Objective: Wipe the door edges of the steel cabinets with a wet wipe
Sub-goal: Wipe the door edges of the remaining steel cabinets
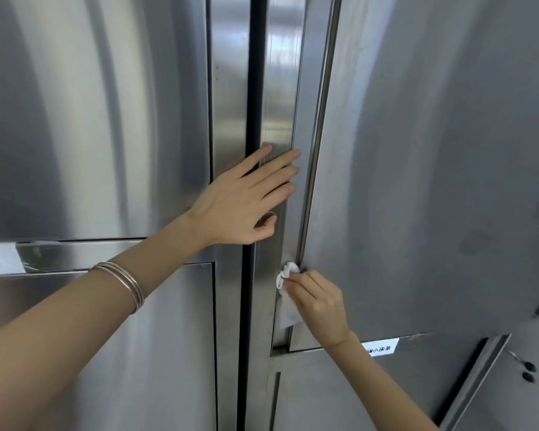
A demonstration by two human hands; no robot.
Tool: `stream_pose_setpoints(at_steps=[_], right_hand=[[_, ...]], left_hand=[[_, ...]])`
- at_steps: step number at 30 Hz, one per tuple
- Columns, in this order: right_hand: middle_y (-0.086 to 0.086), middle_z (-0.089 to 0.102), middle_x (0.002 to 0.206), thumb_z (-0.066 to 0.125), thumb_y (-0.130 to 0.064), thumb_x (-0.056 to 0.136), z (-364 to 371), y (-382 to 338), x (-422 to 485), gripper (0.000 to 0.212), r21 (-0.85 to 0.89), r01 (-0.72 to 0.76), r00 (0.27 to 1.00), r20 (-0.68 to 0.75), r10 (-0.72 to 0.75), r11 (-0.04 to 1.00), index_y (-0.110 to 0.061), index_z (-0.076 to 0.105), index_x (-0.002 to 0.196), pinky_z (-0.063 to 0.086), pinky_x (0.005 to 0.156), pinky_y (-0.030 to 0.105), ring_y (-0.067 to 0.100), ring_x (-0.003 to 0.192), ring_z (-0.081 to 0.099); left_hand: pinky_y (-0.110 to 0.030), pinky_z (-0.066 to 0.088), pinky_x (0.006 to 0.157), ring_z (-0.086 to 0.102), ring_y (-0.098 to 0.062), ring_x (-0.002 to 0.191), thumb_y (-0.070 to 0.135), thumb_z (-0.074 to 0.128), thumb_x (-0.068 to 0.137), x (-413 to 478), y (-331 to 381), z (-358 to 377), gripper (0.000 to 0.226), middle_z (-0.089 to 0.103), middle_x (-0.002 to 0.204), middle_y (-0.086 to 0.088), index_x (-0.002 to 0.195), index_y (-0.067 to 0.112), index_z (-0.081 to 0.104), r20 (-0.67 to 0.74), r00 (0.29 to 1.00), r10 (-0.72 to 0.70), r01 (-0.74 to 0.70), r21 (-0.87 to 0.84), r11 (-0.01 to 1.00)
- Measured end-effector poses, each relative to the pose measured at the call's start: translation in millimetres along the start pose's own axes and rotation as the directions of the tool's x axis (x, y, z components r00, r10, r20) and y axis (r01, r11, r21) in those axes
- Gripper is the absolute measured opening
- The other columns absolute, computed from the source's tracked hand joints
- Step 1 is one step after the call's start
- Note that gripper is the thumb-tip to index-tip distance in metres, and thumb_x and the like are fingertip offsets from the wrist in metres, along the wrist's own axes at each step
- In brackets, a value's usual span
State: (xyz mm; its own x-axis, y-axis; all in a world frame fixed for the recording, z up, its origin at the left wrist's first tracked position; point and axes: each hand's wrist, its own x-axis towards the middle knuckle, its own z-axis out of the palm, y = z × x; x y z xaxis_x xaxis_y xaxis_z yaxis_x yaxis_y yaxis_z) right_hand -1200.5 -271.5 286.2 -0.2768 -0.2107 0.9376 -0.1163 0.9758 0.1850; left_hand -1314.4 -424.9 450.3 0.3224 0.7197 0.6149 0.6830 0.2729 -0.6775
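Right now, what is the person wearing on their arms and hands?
Both forearms are bare, no sleeves in view. Neither the left hand nor the right hand wears gloves or visible rings. Thin silver-coloured bangles circle the left wrist; the right wrist is bare.

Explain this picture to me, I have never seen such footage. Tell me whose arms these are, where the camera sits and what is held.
There is no machine here: a person works with bare hands. The single picture comes from a camera worn on the head, looking forward and down, so both arms are the wearer's own. In front stand steel cabinets. The left hand, with bangles on its wrist, lies flat, fingers straight, on the upright steel strip between the doors. The right hand pinches a white wipe against the edge of the right door; nothing else is in its grip. A white label sits below that door.
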Motion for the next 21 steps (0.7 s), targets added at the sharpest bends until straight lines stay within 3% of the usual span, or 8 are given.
stream_pose_setpoints(at_steps=[5, 9, 11, 15, 19, 21], right_hand=[[0.007, 0.070, 0.081, 0.068, -0.001, 0.085, 0.7, -2.0, 18.0, 0.009, -0.001, -0.226, 0.963, -0.152, 0.223, 0.974, 0.000, 0.071, 0.077, 0.045, 0.064, 0.024, 0.019, 0.070, 0.055], [0.007, 0.067, 0.076, 0.061, -0.009, 0.087, 21.5, -28.6, 0.1, 0.019, 0.107, -0.475, 0.846, -0.216, 0.487, 0.873, 0.002, 0.069, 0.074, 0.043, 0.065, 0.017, 0.014, 0.070, 0.052], [0.007, 0.067, 0.075, 0.059, -0.012, 0.087, 23.7, -37.0, -12.7, 0.022, 0.122, -0.533, 0.814, -0.196, 0.547, 0.837, 0.001, 0.070, 0.075, 0.041, 0.068, 0.011, 0.010, 0.072, 0.053], [0.007, 0.068, 0.090, 0.067, -0.008, 0.081, 18.9, -42.9, -32.3, 0.011, 0.165, -0.587, 0.795, -0.070, 0.603, 0.792, 0.001, 0.071, 0.088, 0.041, 0.084, 0.007, 0.010, 0.085, 0.058], [0.014, 0.058, 0.116, 0.074, 0.001, 0.074, 11.4, -41.4, -50.0, 0.049, 0.156, -0.494, 0.869, 0.129, 0.478, 0.855, -0.004, 0.057, 0.120, 0.035, 0.098, 0.010, 0.013, 0.104, 0.052], [0.015, 0.056, 0.121, 0.074, 0.005, 0.073, 10.6, -40.3, -52.5, 0.056, 0.117, -0.448, 0.888, 0.172, 0.427, 0.886, -0.005, 0.055, 0.124, 0.033, 0.100, 0.010, 0.015, 0.107, 0.050]], left_hand=[[-0.046, 0.016, 0.121, 0.033, -0.035, 0.142, 0.026, 0.047, 0.081, -10.8, 18.4, 5.4, 0.040, 0.060, 0.126, -0.019, 0.105, -0.001, 0.065, 0.109, 0.990, 0.091, -0.091, -0.009, 0.996], [-0.045, 0.014, 0.121, 0.034, -0.034, 0.140, 0.028, 0.045, 0.082, -21.1, 25.9, 10.5, 0.046, 0.061, 0.123, -0.018, 0.111, -0.002, 0.063, 0.179, 0.974, 0.139, -0.144, 0.017, 0.989], [-0.045, 0.014, 0.121, 0.035, -0.034, 0.139, 0.028, 0.044, 0.082, -21.2, 24.6, 10.8, 0.046, 0.062, 0.122, -0.018, 0.111, -0.003, 0.063, 0.161, 0.978, 0.136, -0.141, 0.024, 0.990], [-0.046, 0.017, 0.120, 0.037, -0.036, 0.137, 0.028, 0.045, 0.081, -22.4, 24.1, 15.2, 0.046, 0.061, 0.120, -0.019, 0.109, -0.004, 0.062, 0.131, 0.980, 0.151, -0.154, 0.012, 0.988], [-0.046, 0.019, 0.119, 0.039, -0.036, 0.135, 0.027, 0.045, 0.081, -23.0, 24.3, 16.5, 0.044, 0.062, 0.118, -0.019, 0.107, -0.003, 0.063, 0.094, 0.984, 0.153, -0.155, 0.007, 0.988], [-0.046, 0.020, 0.119, 0.039, -0.035, 0.135, 0.028, 0.045, 0.082, -23.0, 24.5, 16.4, 0.044, 0.062, 0.118, -0.018, 0.107, -0.003, 0.064, 0.093, 0.984, 0.152, -0.154, 0.008, 0.988]])
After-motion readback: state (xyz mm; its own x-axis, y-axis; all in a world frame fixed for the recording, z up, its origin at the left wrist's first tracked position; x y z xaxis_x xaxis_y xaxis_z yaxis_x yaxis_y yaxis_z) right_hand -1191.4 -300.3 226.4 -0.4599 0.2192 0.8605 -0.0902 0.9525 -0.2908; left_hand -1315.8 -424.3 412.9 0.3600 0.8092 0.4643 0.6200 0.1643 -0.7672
